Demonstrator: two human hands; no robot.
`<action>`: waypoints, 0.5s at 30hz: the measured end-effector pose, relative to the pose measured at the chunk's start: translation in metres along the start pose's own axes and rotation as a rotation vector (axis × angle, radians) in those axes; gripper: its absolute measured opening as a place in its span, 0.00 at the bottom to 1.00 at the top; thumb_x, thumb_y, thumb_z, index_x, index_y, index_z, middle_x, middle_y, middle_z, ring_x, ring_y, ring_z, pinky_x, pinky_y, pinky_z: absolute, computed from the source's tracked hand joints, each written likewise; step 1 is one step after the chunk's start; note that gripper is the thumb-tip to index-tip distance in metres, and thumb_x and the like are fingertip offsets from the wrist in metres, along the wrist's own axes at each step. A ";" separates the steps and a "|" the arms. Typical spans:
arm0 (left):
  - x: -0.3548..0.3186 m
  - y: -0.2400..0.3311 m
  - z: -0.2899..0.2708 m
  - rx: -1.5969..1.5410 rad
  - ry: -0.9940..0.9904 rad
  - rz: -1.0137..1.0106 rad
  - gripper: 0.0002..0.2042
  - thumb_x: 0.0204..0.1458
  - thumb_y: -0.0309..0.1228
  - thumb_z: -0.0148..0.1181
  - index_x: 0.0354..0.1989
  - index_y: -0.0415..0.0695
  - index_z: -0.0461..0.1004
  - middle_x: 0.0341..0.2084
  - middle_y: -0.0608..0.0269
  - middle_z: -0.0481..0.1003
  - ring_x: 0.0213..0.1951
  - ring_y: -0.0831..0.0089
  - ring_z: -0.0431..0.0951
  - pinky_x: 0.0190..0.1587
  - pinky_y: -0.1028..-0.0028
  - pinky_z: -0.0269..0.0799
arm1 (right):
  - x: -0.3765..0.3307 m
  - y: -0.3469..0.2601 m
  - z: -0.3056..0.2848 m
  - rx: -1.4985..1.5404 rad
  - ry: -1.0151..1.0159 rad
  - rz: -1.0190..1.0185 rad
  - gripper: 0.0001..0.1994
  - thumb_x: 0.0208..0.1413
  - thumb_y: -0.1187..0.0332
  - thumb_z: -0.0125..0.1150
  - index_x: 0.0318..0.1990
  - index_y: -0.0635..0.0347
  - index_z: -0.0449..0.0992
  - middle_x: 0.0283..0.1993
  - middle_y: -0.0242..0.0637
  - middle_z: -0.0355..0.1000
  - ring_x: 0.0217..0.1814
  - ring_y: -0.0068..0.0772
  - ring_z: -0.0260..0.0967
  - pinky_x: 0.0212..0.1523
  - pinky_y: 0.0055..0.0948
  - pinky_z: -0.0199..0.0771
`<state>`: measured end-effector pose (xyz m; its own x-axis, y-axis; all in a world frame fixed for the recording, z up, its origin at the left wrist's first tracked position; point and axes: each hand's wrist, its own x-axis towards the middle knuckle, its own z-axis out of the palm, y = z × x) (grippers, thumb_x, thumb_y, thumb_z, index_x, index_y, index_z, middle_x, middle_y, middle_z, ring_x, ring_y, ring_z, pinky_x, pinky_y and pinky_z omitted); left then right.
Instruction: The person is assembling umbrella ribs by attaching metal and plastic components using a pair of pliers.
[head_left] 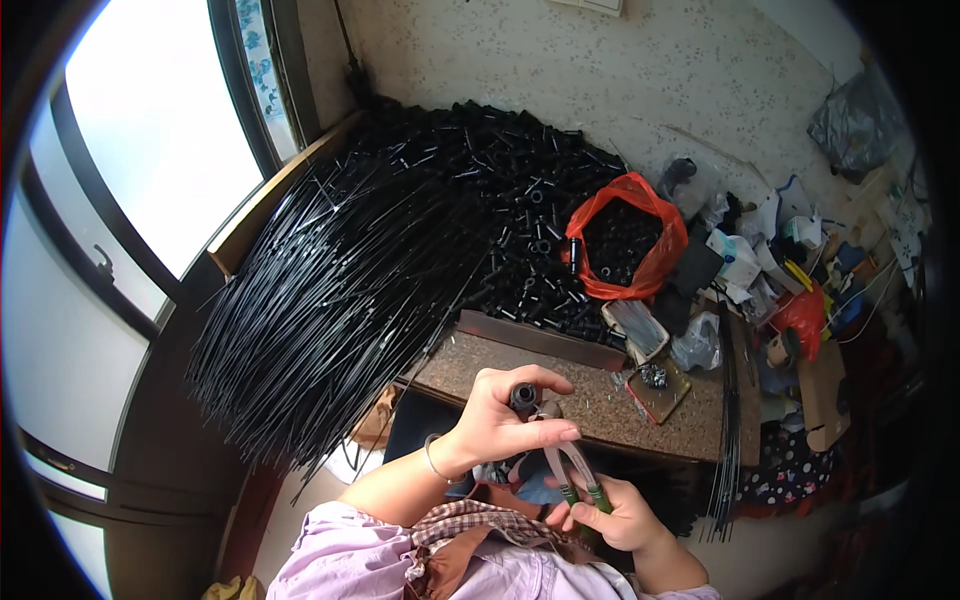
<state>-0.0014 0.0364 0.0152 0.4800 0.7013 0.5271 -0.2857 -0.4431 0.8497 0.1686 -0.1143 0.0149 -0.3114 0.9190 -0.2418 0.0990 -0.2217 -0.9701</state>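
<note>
We hold a small black tube piece [523,396] pinched in our left hand [500,420], just above the near edge of the speckled worktop [590,400]. Our right hand [615,515] is clenched around the green handles of the pliers [562,462], whose jaws meet the piece. We judge it best to keep the piece steady and squeeze squarely. The heap of thin black rods [330,290] overhangs on the left, so free room lies low, over our lap.
</note>
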 end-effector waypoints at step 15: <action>-0.016 -0.006 0.009 0.199 0.094 0.019 0.16 0.37 0.39 0.67 0.30 0.40 0.74 0.10 0.69 0.64 0.13 0.82 0.64 0.17 0.81 0.57 | -0.019 -0.068 -0.018 -0.945 0.142 0.018 0.26 0.47 0.78 0.54 0.57 0.57 0.61 0.35 0.52 0.69 0.32 0.54 0.68 0.33 0.35 0.70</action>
<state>0.0002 0.0225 0.0020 0.3941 0.7367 0.5495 -0.1199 -0.5516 0.8255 0.1849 -0.1107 0.0864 -0.1906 0.9628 -0.1915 0.8444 0.0613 -0.5322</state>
